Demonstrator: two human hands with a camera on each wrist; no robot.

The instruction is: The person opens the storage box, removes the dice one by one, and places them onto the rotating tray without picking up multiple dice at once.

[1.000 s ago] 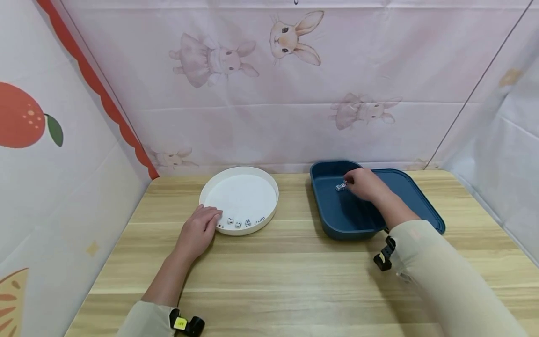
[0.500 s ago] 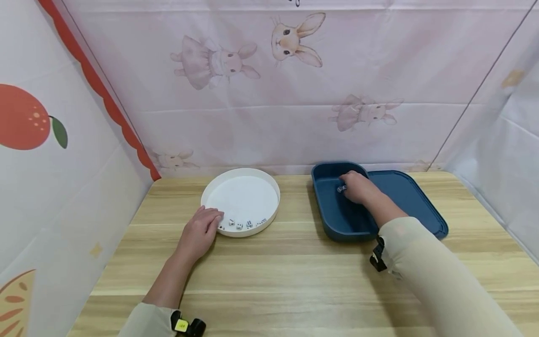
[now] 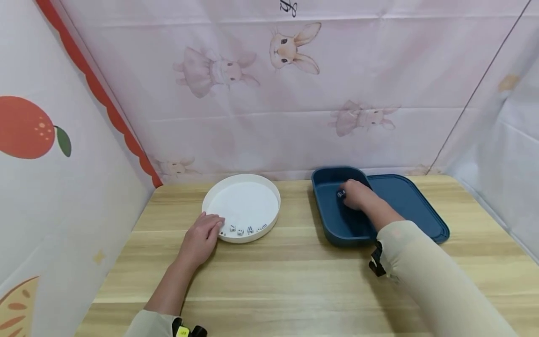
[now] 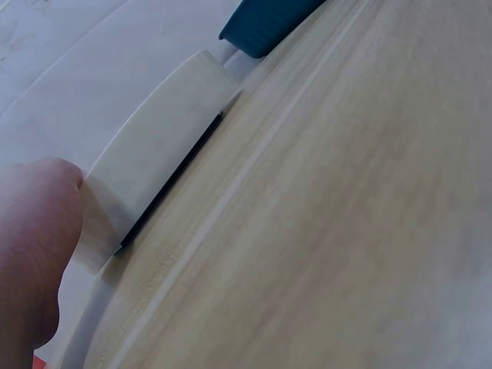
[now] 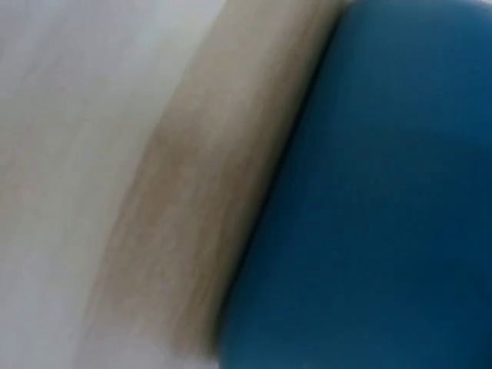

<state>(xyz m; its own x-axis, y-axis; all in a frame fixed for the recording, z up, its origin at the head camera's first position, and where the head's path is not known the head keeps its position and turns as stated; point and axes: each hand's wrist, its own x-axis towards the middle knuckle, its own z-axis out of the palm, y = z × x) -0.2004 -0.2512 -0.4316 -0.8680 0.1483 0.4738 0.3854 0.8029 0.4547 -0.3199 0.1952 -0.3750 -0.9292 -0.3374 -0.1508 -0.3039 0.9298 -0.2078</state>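
Note:
In the head view, my left hand (image 3: 201,236) is at the near left rim of a round white tray (image 3: 275,213), fingers over the rim and thumb against its outer side. Small white dice (image 3: 240,231), several of them, lie along the tray's near inner edge. My right hand (image 3: 358,194) reaches into a deep dark blue box (image 3: 332,224). Its curled fingers pinch at dice (image 3: 341,193) near the far end; how many is hidden. The left wrist view shows my left hand (image 4: 34,246) touching the tray's wall (image 4: 165,127). Only the blurred box (image 5: 369,215) fills the right wrist view.
A flat blue lid (image 3: 414,206) lies right of the box, its left part hidden behind box and arm. The wooden table (image 3: 278,290) meets a printed cloth (image 3: 269,135) just behind tray and box. More cloth hangs at both sides.
My right hand has shifted slightly left inside the box and closed in on the dice, which now show less. My left hand stays at the tray rim. The head view has tilted up slightly.

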